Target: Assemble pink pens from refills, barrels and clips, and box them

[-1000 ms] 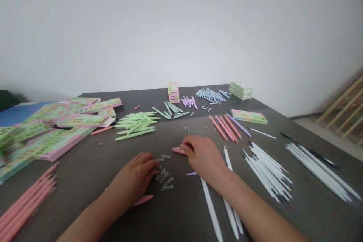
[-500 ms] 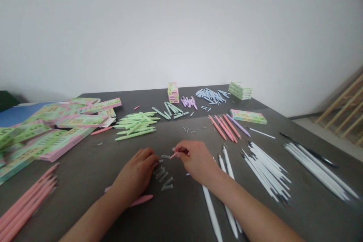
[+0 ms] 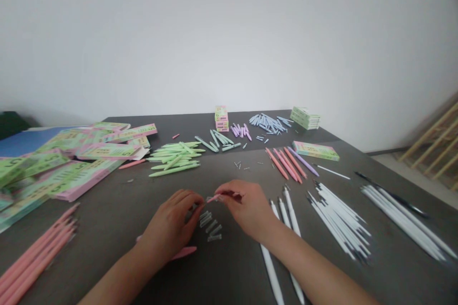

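Note:
Thumb and fingers of my right hand are closed on a small pink pen part. My left hand pinches what looks like a small clear tube at the left end of that pink part; my fingertips partly hide it. Several more clear tubes lie on the dark table just below, between my hands. A pink pen barrel rests on the table, partly covered by my left wrist. White pens lie under and beside my right forearm.
Green barrels, coral barrels and blue pieces lie farther back. Printed boxes are heaped at left, above pink pens. White refills spread at right, near longer white sticks. Stacked boxes stand at the back.
My left fingertips have come up and right to meet the pink part. My right hand has shifted slightly left. Clear tubes nearest my fingertips no longer show loose on the table.

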The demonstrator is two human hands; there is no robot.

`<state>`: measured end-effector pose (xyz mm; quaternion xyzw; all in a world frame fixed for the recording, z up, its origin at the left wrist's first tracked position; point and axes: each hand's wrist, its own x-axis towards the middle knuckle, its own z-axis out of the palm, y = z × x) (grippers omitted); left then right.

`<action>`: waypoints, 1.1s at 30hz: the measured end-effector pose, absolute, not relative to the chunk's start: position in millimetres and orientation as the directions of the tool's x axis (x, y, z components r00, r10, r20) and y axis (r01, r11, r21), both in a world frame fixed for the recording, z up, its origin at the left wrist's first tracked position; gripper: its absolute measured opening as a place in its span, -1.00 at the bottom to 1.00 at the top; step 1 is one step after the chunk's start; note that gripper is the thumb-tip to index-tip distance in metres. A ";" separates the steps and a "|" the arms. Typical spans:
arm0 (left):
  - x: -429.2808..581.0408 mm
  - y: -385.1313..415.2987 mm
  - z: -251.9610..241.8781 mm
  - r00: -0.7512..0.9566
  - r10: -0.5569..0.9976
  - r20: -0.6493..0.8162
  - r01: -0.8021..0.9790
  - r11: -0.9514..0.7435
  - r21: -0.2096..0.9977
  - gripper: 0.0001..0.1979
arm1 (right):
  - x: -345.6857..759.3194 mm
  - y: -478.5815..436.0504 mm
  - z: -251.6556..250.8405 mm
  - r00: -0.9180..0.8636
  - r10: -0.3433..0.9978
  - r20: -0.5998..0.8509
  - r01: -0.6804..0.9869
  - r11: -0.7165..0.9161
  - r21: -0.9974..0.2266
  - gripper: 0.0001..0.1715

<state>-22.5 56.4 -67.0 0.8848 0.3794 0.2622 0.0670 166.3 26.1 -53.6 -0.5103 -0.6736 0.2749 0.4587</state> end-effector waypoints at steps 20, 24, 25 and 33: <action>-20.4 50.4 -62.0 0.532 0.720 0.446 0.631 -0.688 0.358 -0.89 | 168.6 21.1 -46.2 -0.135 0.869 0.477 0.525 0.471 -0.709 -0.83; -19.8 51.3 -61.5 0.496 0.755 0.429 0.656 -0.649 0.385 -0.90 | 168.8 21.0 -47.0 -0.139 0.862 0.488 0.514 0.484 -0.708 -0.84; -19.6 51.8 -61.5 0.488 0.762 0.427 0.660 -0.642 0.391 -0.90 | 169.0 21.2 -47.4 -0.139 0.862 0.487 0.513 0.483 -0.709 -0.84; -19.3 47.6 -61.2 0.572 0.649 0.501 0.583 -0.752 0.308 -0.90 | 167.8 23.0 -52.6 -0.179 0.847 0.500 0.550 0.508 -0.663 -0.80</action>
